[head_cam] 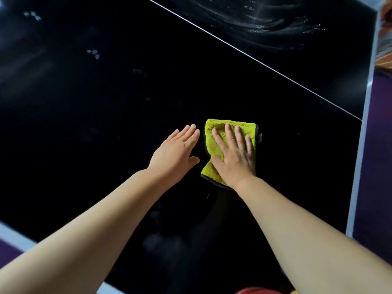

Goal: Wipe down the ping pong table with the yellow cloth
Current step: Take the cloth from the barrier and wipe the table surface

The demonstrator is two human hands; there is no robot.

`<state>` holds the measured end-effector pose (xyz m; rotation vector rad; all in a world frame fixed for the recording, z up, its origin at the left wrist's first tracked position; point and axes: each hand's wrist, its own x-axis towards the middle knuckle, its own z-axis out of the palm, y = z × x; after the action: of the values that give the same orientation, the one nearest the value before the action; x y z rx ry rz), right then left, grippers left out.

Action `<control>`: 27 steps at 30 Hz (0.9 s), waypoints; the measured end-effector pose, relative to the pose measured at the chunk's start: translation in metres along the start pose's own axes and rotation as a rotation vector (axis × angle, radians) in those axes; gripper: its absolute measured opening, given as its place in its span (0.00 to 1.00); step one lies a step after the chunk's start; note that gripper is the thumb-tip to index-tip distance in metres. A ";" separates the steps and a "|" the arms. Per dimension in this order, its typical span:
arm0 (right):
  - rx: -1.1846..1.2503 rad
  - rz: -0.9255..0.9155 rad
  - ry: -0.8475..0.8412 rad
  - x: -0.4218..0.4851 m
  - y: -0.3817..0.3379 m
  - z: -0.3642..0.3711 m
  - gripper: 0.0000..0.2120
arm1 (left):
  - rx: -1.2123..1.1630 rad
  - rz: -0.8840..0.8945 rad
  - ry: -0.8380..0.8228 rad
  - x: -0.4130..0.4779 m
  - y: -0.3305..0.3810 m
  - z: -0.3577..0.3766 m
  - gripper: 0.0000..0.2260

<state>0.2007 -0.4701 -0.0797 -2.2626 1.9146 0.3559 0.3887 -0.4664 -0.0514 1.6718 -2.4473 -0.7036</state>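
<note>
Cloth (209,170) lies folded on the black tabletop (106,124), toward its right side, pinned under your right hand (235,158), whose fingers are spread flat across the pile. Your left hand (176,151) rests just beside it on the bare surface, palm down, fingers straight and close together, holding nothing.

Risks as I judge them: nothing grips the cloth, so a fast stroke could let your palm slide off, or the folded layers could bunch and drag. The dark hem showing along its right and lower sides may meet the surface instead of the pile. Your bare left palm will likely print the gloss wherever it lands, so keep it off ground you have cleaned. A loaded cloth may only spread the dirt; the swirled smears (265,20) beyond the white line (254,58) suggest as much.

Room: the right edge (360,145) is near, and a hard sweep that way could carry the cloth over it. The near edge (12,234) runs under your forearms. Leftward and ahead lies open black, with pale spots (93,53) waiting on the left.
</note>
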 end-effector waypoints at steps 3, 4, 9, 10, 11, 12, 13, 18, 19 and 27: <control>0.006 -0.068 0.020 -0.039 -0.032 0.011 0.33 | 0.011 0.020 0.009 -0.036 -0.005 0.007 0.33; 0.001 -0.086 0.023 -0.052 -0.042 0.015 0.33 | 0.019 0.022 0.001 -0.049 -0.008 0.010 0.33; 0.001 -0.144 0.065 -0.108 -0.080 0.036 0.33 | 0.071 0.055 -0.051 -0.114 -0.024 0.011 0.31; 0.004 -0.152 0.081 -0.118 -0.087 0.040 0.34 | 0.080 0.071 -0.063 -0.126 -0.027 0.009 0.31; 0.004 -0.157 0.092 -0.128 -0.094 0.044 0.34 | 0.087 0.084 -0.076 -0.137 -0.028 0.008 0.31; 0.000 -0.163 0.102 -0.139 -0.102 0.046 0.34 | 0.094 0.096 -0.091 -0.148 -0.029 0.007 0.30; -0.005 -0.168 0.112 -0.149 -0.108 0.049 0.34 | 0.101 0.106 -0.110 -0.159 -0.029 0.006 0.29; -0.018 -0.189 0.119 -0.199 -0.137 0.058 0.34 | 0.145 0.104 -0.211 -0.209 -0.020 0.009 0.28; -0.020 -0.190 0.114 -0.207 -0.141 0.060 0.34 | 0.161 0.093 -0.224 -0.219 -0.018 0.011 0.28; 0.034 -0.145 0.066 -0.264 -0.159 0.065 0.34 | 0.204 0.056 -0.294 -0.271 0.007 0.024 0.29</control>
<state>0.3115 -0.1755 -0.0737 -2.4014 1.7585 0.2305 0.4820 -0.2127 -0.0218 1.6617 -2.8447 -0.7637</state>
